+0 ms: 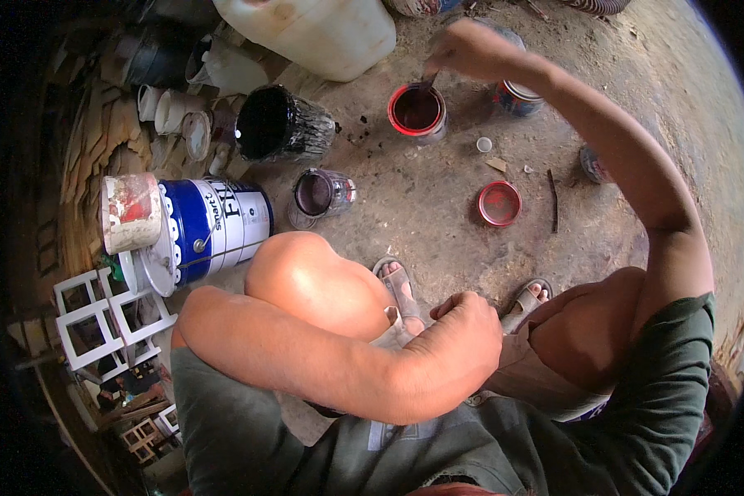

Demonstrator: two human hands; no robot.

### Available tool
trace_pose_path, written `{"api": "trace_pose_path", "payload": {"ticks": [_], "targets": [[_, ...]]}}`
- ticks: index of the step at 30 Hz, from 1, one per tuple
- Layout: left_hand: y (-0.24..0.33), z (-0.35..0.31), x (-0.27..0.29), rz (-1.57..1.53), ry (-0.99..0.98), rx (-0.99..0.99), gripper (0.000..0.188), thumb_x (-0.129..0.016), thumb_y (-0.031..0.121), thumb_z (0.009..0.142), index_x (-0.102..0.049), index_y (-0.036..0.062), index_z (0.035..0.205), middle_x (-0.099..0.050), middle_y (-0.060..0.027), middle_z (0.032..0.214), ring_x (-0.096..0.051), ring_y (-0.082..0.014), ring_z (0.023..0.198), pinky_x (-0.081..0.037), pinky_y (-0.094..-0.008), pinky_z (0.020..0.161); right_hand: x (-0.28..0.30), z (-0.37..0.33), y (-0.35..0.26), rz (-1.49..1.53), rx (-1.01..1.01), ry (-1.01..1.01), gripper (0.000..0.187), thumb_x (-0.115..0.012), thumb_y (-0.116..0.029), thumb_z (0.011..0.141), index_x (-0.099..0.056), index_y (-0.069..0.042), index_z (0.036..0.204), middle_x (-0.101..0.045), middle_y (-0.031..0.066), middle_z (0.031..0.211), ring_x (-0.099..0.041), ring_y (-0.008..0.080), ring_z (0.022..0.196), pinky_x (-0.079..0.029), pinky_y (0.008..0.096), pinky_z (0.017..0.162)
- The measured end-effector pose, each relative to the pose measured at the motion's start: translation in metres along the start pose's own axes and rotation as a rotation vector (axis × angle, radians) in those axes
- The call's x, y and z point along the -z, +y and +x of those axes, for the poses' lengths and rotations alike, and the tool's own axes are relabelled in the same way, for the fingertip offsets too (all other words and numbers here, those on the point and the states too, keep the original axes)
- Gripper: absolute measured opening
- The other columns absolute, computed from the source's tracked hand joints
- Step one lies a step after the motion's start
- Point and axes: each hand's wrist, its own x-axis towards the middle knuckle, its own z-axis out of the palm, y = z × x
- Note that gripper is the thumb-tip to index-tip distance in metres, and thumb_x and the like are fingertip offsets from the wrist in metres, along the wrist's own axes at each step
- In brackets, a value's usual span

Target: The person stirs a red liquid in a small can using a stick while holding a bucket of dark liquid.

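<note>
Your right hand (469,51) is over the open red-rimmed can (413,131), upper middle of the frame.
It pinches a thin dark tool (429,81) at the can's rim; your left hand (473,327) curls in the lower middle, and I cannot tell whether it grips anything. A round red lid (499,204) lies right of centre.

The big blue and white bucket (215,225) has big dark letters on its white part, and smaller dark letters beside them. Just right of that bucket, a little can (326,194) has a label too tiny to read.
</note>
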Motion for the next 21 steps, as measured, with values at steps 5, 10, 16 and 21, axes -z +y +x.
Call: {"api": "trace_pose_path", "payload": {"ticks": [5,10,16,21], "targets": [[0.009,-0.002,0.004,0.018,-0.010,0.044,0.028,-0.068,-0.002,0.077,-0.057,-0.0117,0.101,-0.070,-0.0099,0.089,-0.067,-0.0124,0.076,-0.052,-0.0205,0.076,-0.016,0.013,-0.047,-0.117,0.137,0.072,0.028,-0.067,-0.030,0.085,-0.069,-0.003,0.087,-0.067,0.0169,0.087,-0.066,0.0382,0.086,-0.053,0.0442,0.076],[0.015,-0.009,0.004,0.013,-0.018,0.073,0.027,-0.067,-0.001,0.078,-0.058,-0.0109,0.101,-0.070,-0.0098,0.089,-0.067,-0.0134,0.076,-0.052,-0.0220,0.076,-0.023,0.019,-0.056,-0.161,0.088,-0.055,0.028,-0.067,-0.028,0.083,-0.068,-0.001,0.089,-0.067,0.0171,0.088,-0.065,0.0386,0.088,-0.053,0.0437,0.079],[0.016,-0.016,0.001,0.007,-0.002,0.076,0.026,-0.067,0.001,0.078,-0.059,-0.0100,0.100,-0.070,-0.0097,0.089,-0.067,-0.0145,0.077,-0.052,-0.0238,0.075,-0.028,0.020,-0.043,-0.404,0.243,-0.140,0.028,-0.064,-0.030,0.084,-0.068,-0.003,0.088,-0.067,0.0169,0.090,-0.066,0.0370,0.089,-0.054,0.0435,0.078],[0.018,-0.019,0.000,0.014,0.006,0.072,0.026,-0.067,0.003,0.078,-0.059,-0.0092,0.100,-0.070,-0.0096,0.089,-0.067,-0.0155,0.077,-0.052,-0.0253,0.075,-0.022,0.018,-0.043,-0.356,0.076,-0.115,0.032,-0.064,-0.034,0.084,-0.067,-0.003,0.088,-0.067,0.0181,0.091,-0.065,0.0359,0.094,-0.052,0.0449,0.083]]}}
